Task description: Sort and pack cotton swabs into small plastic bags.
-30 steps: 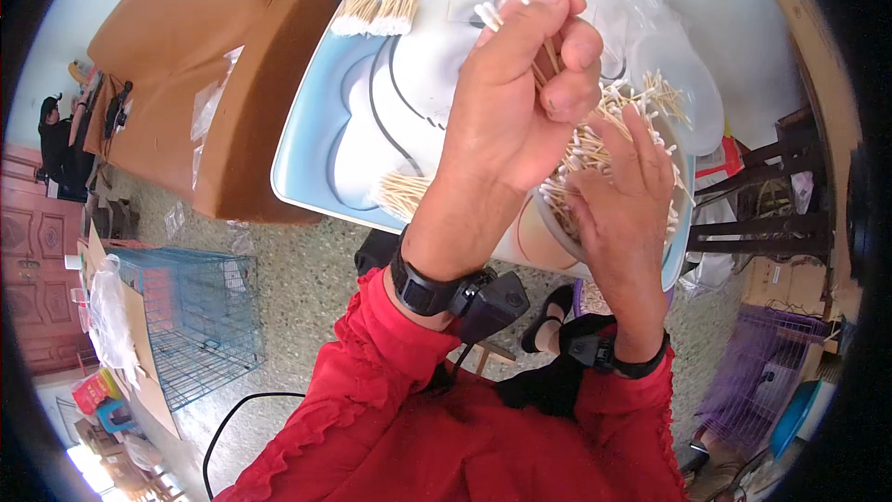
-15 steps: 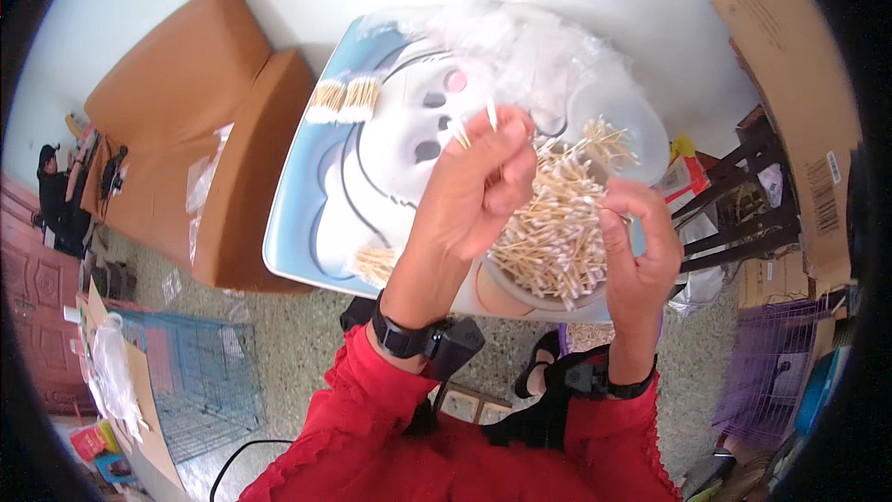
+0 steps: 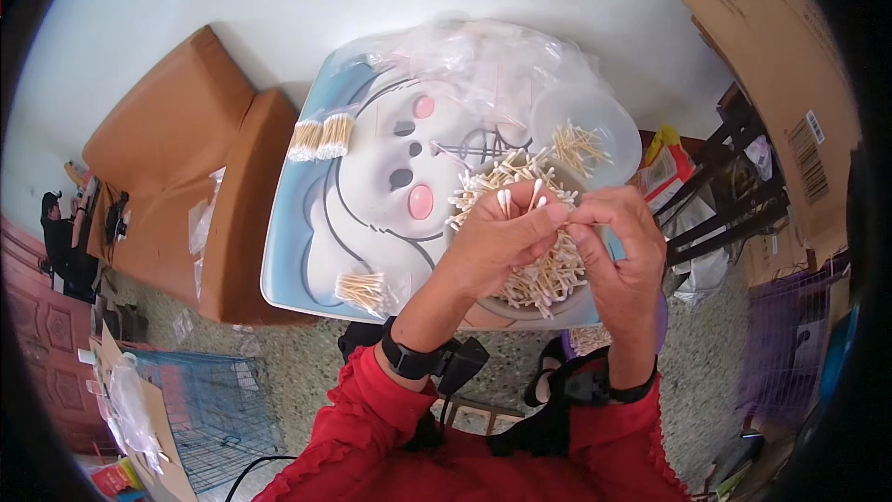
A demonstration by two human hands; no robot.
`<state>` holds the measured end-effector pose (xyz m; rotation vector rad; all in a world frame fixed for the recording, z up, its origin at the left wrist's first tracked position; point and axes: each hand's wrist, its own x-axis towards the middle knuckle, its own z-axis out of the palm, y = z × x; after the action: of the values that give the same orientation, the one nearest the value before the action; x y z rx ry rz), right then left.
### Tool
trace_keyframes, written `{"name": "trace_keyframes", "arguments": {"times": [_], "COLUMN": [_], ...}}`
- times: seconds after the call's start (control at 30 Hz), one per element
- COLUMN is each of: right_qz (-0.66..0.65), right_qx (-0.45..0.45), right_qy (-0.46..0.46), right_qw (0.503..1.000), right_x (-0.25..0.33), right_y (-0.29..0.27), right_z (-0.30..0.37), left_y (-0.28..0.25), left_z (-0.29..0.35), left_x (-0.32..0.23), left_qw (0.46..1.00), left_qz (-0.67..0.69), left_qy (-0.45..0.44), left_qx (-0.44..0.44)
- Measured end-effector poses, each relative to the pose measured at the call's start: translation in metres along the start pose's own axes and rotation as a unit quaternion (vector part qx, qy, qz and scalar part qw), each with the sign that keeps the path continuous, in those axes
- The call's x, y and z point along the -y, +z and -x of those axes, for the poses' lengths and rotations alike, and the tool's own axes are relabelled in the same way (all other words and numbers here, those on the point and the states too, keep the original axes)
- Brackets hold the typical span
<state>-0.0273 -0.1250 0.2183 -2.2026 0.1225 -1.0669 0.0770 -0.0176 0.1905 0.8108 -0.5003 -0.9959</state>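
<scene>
Over a round bowl (image 3: 583,305) heaped with cotton swabs (image 3: 548,284), my two hands meet at the fingertips. My left hand (image 3: 492,256) is closed around a few cotton swabs (image 3: 505,200), whose white tips stick up past the fingers. Thumb and forefinger of my right hand (image 3: 621,246) are pinched together against the left fingertips, seemingly on a swab that is mostly hidden. Behind the bowl, a translucent round dish (image 3: 618,135) holds loose swabs (image 3: 578,149). Two packed bundles of swabs (image 3: 321,137) lie at the table's far left, and a part-filled clear bag (image 3: 362,293) lies near its front edge.
The light-blue table (image 3: 286,265) carries a cartoon face and a heap of clear plastic bags (image 3: 492,60) at the back. A brown sofa (image 3: 177,158) stands left, a wire cage (image 3: 209,409) lower left. Cardboard (image 3: 771,74) and dark wooden slats (image 3: 725,195) are at right.
My left hand has lowered toward the bowl with its swabs. My right hand has moved left, so the fingertips now meet. The view has shifted slightly.
</scene>
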Motion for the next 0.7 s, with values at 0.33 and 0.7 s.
{"name": "trace_keyframes", "arguments": {"times": [0.33,0.7], "right_qz": [-0.018,-0.107], "right_qx": [-0.037,-0.043], "right_qy": [0.046,0.063], "right_qw": [0.998,0.991], "right_x": [0.001,-0.004], "right_y": [0.005,0.010], "right_z": [0.002,0.006], "left_y": [0.002,-0.001], "left_z": [0.003,0.005], "left_x": [-0.007,-0.015], "left_qw": [0.996,0.998], "left_qz": [-0.064,0.015], "left_qy": [0.035,0.038], "left_qx": [-0.048,-0.037]}}
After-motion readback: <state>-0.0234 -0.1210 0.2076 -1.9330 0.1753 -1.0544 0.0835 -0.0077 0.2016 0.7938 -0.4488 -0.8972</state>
